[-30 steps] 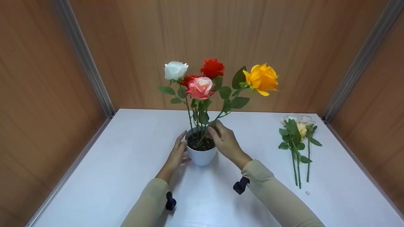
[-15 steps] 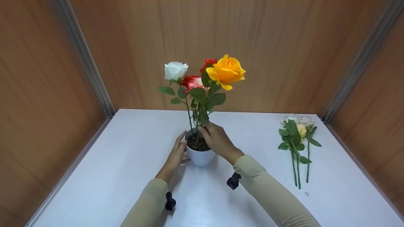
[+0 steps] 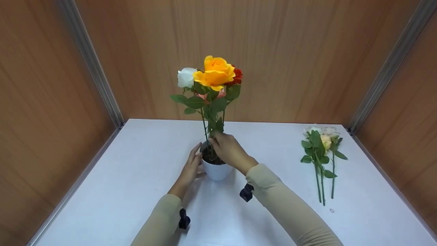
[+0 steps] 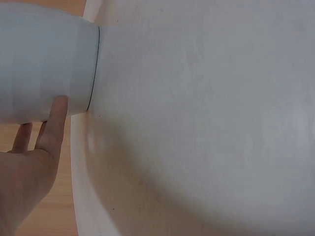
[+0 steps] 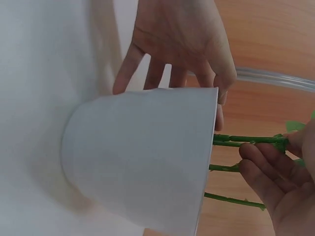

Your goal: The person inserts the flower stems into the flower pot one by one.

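With twelve o'clock at the far edge, the right hand pinched the stem of a yellow-orange rose between its fingers, just above the white pot. The left hand rested at the pot's nine o'clock, fingers spread and nearly straight against its wall. A white rose showed at the yellow-orange bloom's nine o'clock, a red rose at its three. The pot stood near the middle of a white tabletop; loose pale roses lay well apart at its three o'clock. Wood-grained walls, with grey metal strips at the corners, rose at nine, twelve and three.
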A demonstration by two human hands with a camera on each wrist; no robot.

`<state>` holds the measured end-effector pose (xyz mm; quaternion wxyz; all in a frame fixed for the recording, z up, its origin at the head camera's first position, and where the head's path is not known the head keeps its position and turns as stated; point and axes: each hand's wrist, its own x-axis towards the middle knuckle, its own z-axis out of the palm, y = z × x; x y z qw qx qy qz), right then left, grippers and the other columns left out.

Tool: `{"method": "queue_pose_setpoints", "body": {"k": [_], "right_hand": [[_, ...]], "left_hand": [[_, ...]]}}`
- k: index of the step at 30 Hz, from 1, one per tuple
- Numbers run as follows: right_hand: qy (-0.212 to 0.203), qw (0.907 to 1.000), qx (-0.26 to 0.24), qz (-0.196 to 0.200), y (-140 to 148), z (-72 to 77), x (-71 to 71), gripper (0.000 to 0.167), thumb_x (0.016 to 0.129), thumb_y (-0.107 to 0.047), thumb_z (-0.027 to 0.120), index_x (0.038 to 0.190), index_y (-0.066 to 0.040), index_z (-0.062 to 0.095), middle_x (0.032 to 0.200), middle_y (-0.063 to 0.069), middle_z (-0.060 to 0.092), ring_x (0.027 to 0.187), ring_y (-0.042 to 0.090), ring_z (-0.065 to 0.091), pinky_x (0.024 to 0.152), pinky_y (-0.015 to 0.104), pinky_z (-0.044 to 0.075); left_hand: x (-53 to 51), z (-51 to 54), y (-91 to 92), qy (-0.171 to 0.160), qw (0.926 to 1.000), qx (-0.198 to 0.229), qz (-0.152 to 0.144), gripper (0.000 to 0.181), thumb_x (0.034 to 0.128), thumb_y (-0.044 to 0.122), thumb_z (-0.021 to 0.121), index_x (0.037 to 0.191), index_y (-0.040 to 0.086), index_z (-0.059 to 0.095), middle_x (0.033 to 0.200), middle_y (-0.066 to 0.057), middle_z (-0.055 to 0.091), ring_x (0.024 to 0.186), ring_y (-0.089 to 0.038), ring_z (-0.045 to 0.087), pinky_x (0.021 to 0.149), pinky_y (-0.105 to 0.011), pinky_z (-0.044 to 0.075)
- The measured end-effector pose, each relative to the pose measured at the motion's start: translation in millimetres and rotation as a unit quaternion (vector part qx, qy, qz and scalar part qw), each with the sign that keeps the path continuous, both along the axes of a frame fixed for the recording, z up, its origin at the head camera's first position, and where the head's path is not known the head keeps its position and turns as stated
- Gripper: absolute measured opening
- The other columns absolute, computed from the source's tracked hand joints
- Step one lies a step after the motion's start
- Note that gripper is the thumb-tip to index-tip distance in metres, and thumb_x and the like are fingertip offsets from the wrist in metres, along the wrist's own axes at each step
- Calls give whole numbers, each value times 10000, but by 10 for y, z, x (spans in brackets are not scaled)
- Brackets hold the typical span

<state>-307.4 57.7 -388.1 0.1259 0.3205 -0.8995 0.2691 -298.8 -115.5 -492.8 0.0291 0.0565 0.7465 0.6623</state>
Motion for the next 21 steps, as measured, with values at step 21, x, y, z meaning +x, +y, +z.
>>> {"method": "queue_pose_setpoints", "body": {"k": [21], "right_hand": [[-78, 9993, -165, -335, -8, -267, -80, 226, 1071, -212, 510, 1172, -35, 606, 1048, 159, 723, 918, 248, 720, 736, 362, 609]], "left_hand": [[27, -8, 33, 94, 9999, 104, -19, 573, 1098, 420, 288, 1617, 229, 137, 1594, -250, 255, 1391, -521, 329, 965, -665, 462]]}}
